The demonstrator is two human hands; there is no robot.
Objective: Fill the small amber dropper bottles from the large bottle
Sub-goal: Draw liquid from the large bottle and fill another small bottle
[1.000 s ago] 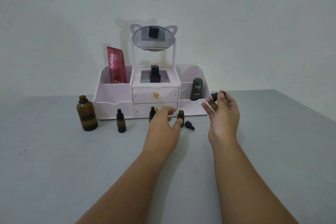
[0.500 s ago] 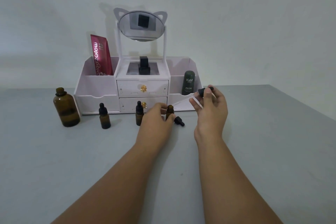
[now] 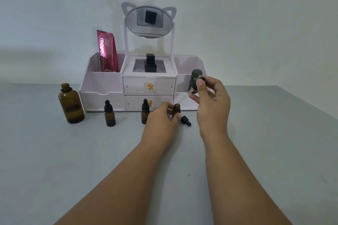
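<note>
Spreading under everything is the grey desk (image 3: pixel 54 160). At its back a white organiser (image 3: pixel 102 87) carries a cat-eared mirror (image 3: pixel 149 21), a pink tube (image 3: pixel 108 51) and a dark green bottle (image 3: pixel 194 76).

Next in size, the large amber bottle (image 3: pixel 71 105) stands upright and uncapped at the far left of the row, well apart from both hands. The left hand (image 3: pixel 161 120) is the nearer of the two to it. That hand holds the open small bottle (image 3: pixel 176 108), which stands upright before the organiser's lower drawer, with the fingers (image 3: pixel 167 107) curled round its lower body.

The right hand (image 3: pixel 213 104) hovers just above and to the right, its thumb and fingers (image 3: pixel 200 83) pinched on the bulb end of a dropper (image 3: pixel 192 92). The dropper's long axis slants — bulb high and right, glass tip low and left — so the tip points toward the open mouth but hangs near it, not in it. I cannot tell whether the glass holds liquid.

A left capped bottle (image 3: pixel 109 115) and a middle capped bottle (image 3: pixel 145 113) stand upright. A loose cap (image 3: pixel 185 120) lies on its side just right of the open one. The coming move likely turns on bringing that tip down and left into the narrow mouth.
</note>
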